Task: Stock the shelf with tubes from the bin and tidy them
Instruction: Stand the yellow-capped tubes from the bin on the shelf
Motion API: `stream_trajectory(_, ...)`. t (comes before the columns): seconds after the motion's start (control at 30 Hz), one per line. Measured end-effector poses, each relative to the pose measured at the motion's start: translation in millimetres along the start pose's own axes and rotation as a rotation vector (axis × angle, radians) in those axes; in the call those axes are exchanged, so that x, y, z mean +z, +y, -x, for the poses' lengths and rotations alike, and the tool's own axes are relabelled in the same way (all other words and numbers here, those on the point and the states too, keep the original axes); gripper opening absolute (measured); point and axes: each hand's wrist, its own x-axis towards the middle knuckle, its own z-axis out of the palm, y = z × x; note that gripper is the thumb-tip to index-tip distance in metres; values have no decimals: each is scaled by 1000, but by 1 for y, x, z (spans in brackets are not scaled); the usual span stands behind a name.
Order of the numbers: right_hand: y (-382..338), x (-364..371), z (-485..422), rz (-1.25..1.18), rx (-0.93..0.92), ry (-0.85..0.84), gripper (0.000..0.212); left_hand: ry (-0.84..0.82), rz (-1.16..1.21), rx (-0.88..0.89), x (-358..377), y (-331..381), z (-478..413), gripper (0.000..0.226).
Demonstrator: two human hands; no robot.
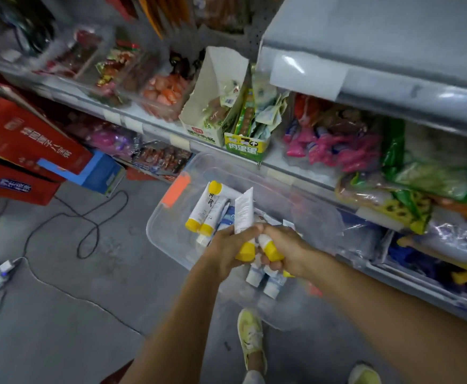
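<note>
Clear bin (pixel 160 234) holds yellow-capped tubes (pixel 203 207); left grip (pixel 228 249), right grip (pixel 285 249) clutch perhaps three.

Left hand (pixel 225 245), right hand (pixel 287 249) grip yellow-capped tubes (pixel 244 210) above clear bin (pixel 168 236); loose tubes (pixel 203 210) inside.

The single camera sat on the person's head and looked forward and steeply down, so both bare forearms ran up from the bottom edge to the left hand (pixel 224 246) and right hand (pixel 287 249). The hands met close beneath the lens near the middle of the frame, each gripping tubes (pixel 244 212) above the clear bin (pixel 154 225). The wide lens bowed the shelf (pixel 420 87) across the top and the person's right, close by, while the floor (pixel 60 314) spread away to the left and a shoe (pixel 250 338) showed straight below.
</note>
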Motion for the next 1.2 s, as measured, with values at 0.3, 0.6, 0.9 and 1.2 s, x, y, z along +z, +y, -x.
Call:
stream_trajectory(0.3,-22,-96,176,82,-327,-35,29,-65,150,209,101,34,147,24)
stream_trajectory(0.6,-31,-193,353,416,-722,63,43,-122,40,453,220,66,275,40)
stream_trajectory(0.9,-66,-252,467,508,-956,254,43,-167,-114,834,300,134,369,19)
stream_trajectory(1.2,-109,-304,545,313,-1236,538,37,-267,-117,1016,364,200,405,23)
